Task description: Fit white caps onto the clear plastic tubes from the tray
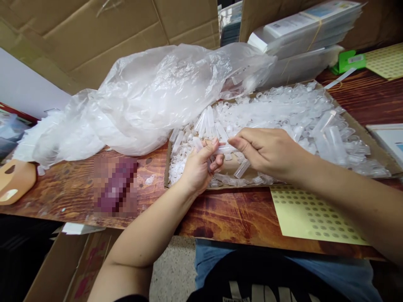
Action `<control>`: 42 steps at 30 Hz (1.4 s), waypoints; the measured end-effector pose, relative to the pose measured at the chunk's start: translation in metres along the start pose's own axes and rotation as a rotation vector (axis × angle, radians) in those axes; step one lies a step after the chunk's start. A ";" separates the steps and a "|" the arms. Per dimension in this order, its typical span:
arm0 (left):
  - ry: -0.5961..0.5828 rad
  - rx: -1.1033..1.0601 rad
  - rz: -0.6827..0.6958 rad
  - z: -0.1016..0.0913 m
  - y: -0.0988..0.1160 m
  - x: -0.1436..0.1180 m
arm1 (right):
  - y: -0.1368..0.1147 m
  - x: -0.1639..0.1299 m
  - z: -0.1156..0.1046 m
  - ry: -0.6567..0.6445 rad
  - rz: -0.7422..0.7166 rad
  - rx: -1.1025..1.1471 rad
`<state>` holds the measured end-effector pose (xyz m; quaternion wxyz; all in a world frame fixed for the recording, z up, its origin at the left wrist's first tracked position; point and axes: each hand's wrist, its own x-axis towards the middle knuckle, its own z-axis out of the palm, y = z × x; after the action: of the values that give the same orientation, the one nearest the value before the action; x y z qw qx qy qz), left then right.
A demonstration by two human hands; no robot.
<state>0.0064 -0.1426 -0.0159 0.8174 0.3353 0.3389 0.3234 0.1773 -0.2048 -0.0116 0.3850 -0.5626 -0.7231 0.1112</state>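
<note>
Fingertips (215, 144) of the left hand (198, 167) and the right hand (267, 151) meet at frame centre, pinched on one clear plastic tube (225, 149) held horizontally btwn them, just above the near-left part of a shallow cardboard tray (371, 144). Left hand: thumb and curled fingers grip the tube's left end, palm turned toward the camera, wrist over the tray's front edge, forearm running down to lower left. Right hand: knuckles up, thumb and forefinger clamped on the tube's right end, other fingers curled under with a second tube (242, 168) poking out below; forearm crosses to lower right, passing over a yellow sticker sheet (311, 218) that lies on the wooden table (239, 209) touching the tray's front edge.

Tray is heaped w/ loose clear tubes (283, 109), thickest at centre right. Crumpled clear plastic bag (151, 96) fills upper left and laps the tray's far-left corner. Cardboard boxes (94, 37) stand along the top of frame; banded stack of flat packets (305, 29) sits upper right. Bare table strip shows along the near edge, bottom centre, and left of the tray, beside a blurred-out item (115, 186). Tan plastic piece (14, 180) sits at far left edge.
</note>
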 end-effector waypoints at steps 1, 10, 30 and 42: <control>0.009 -0.008 -0.007 0.000 0.000 0.000 | 0.001 -0.001 0.001 0.003 -0.008 0.005; -0.018 -0.007 0.031 -0.001 0.003 -0.001 | 0.001 -0.003 0.001 -0.038 0.030 0.005; -0.068 0.187 0.269 -0.004 0.006 -0.015 | -0.018 0.005 -0.014 -0.257 0.453 0.620; 0.108 -0.138 -0.132 0.003 0.015 -0.001 | 0.020 0.006 -0.006 0.151 -0.430 -0.431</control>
<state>0.0032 -0.1359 -0.0023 0.8386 0.2373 0.3808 0.3089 0.1951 -0.1939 -0.0169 0.3241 -0.4721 -0.8019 -0.1707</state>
